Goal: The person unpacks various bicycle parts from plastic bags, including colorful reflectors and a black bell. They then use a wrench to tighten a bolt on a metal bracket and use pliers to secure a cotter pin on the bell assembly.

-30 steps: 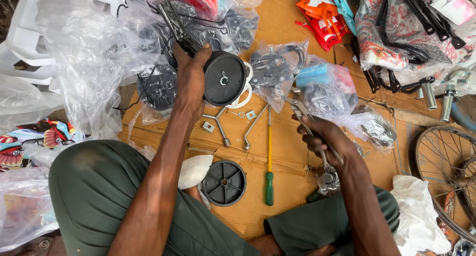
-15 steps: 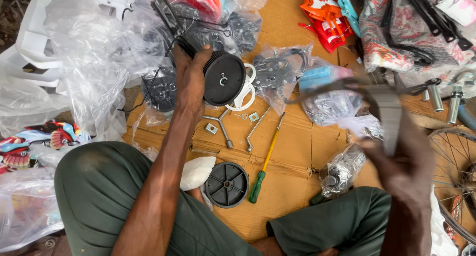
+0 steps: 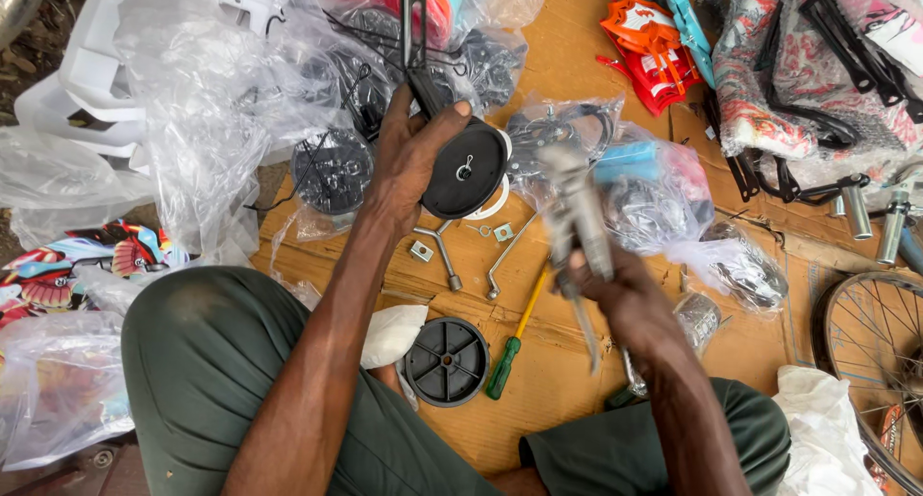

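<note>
The metal tool [image 3: 577, 229] in the right hand [image 3: 630, 304] is motion-blurred beyond telling its kind.

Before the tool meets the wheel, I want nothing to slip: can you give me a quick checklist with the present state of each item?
1. Left hand has a grip on the black plastic training wheel: ok.
2. Wheel's hub hole faces up, unobstructed: ok.
3. Right hand has a grip on the grey metal tool: ok.
4. Tool's type and tip: cannot tell, blurred.
5. Tool touching wheel: not ok, apart.
6. Green-handled screwdriver lying on the brown cardboard sheet between the knees: ok.
</note>
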